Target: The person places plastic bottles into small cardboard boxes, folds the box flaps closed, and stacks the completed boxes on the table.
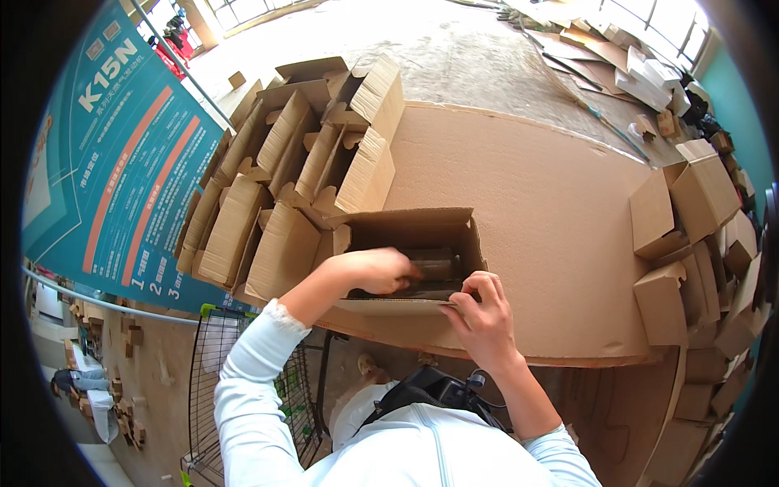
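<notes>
An open cardboard box [406,217] stands near the front edge of the cardboard-covered table [527,211]. Inside lies a brownish, shiny, rounded object [436,266], partly in shadow, whose kind I cannot make out. My left hand [380,270] reaches over the near wall into the box, beside that object. Motion smears its fingers, so their grip is unclear. At the box's near right corner, my right hand [484,312] pinches the top edge of the near wall between thumb and fingers.
Several open cardboard boxes [280,154] crowd the table's left side. More boxes [690,211] are piled at the right. A wire cart [215,357] stands below left, beside a teal banner [122,162]. Flattened cardboard [600,49] lies on the far floor.
</notes>
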